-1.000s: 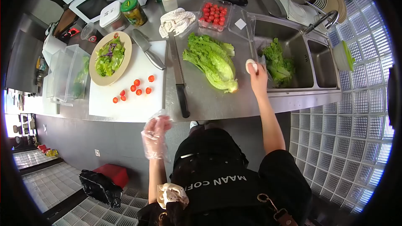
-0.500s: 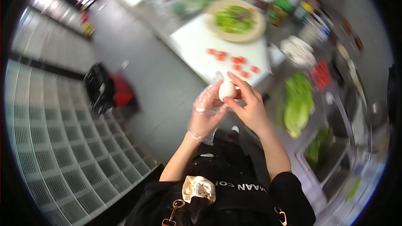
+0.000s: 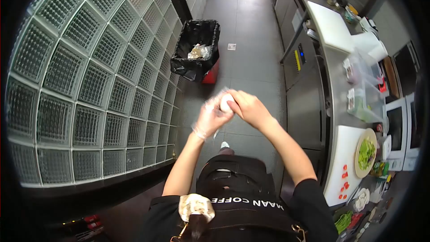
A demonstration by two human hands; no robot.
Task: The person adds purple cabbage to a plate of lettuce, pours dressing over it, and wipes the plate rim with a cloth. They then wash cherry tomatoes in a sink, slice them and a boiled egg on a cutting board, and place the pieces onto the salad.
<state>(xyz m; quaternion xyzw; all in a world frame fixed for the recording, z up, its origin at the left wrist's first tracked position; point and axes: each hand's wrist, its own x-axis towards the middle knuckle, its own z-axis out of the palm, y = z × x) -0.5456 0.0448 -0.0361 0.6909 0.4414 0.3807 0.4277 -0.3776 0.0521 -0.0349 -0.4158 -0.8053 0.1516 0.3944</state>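
Between my two hands, over the aisle floor, is a smooth white egg, partly covered by my fingers. My left hand, in a loose clear plastic glove, cups it from the left side. From the right, the bare fingers and thumb of my right hand close on the shell. Beyond my hands stands a red bin lined with a black bag, with crumpled pale waste inside.
Glass blocks form the wall on my left. Along the right runs a steel counter. On it lies a white cutting board with cut red pieces and a plate of green leaves. Clear containers stand farther up.
My view has turned left from the counter toward the aisle and the bin. The egg stays in my hands, and my right fingers now wrap more closely over it.
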